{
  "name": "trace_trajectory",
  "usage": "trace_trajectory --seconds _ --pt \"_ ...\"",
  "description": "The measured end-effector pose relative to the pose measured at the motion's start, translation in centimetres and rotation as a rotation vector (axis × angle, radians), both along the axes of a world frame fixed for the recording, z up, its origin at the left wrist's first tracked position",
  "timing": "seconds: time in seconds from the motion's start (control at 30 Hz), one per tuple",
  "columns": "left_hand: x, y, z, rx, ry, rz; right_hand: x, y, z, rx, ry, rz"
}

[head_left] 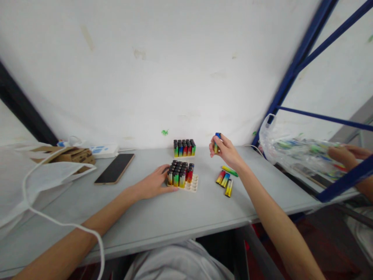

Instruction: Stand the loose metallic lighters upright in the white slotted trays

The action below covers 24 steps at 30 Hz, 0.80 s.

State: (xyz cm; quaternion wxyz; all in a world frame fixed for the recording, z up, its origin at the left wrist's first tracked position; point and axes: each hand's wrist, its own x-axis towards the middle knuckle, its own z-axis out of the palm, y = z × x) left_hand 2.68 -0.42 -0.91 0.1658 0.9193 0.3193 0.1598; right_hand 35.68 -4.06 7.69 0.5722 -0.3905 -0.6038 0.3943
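Observation:
My left hand [157, 182] braces a white tray [191, 184] from its left side, thumb along the front edge and fingers by the left rear. Upright lighters [175, 179] with black tops and colour-fading bodies fill most of this tray; several holes on its right side hold nothing. In my right hand [223, 147], raised above the desk, a blue-and-yellow lighter [216, 147] is pinched between thumb and fingers. Below that hand lie several loose lighters [225, 179], red, blue, yellow and green. Behind the first tray stands a second block of upright lighters [184, 148].
A phone [115, 168] lies on the grey desk [163, 219] at left, near a power strip [105, 150] and a white bag [43, 182] with cardboard. A white cable [58, 222] crosses the left foreground. Blue frame bars [287, 83] stand at right, with another person's hand [346, 153] beyond.

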Motion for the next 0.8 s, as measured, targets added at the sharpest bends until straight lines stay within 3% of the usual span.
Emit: trace_trajectory --seconds 0.1,0.3,0.8 --pt "0.0 -0.1 0.1 -0.004 0.002 0.006 -1.0 0.7 -2.0 -0.048 0.001 -0.014" --pt "0.0 -0.2 0.3 -0.022 0.026 0.014 -3.1 0.2 -5.7 -0.300 -0.043 -0.058" --pt "0.1 -0.1 0.3 0.010 0.021 -0.007 -5.0 -0.3 -6.7 -0.367 -0.105 -0.086"
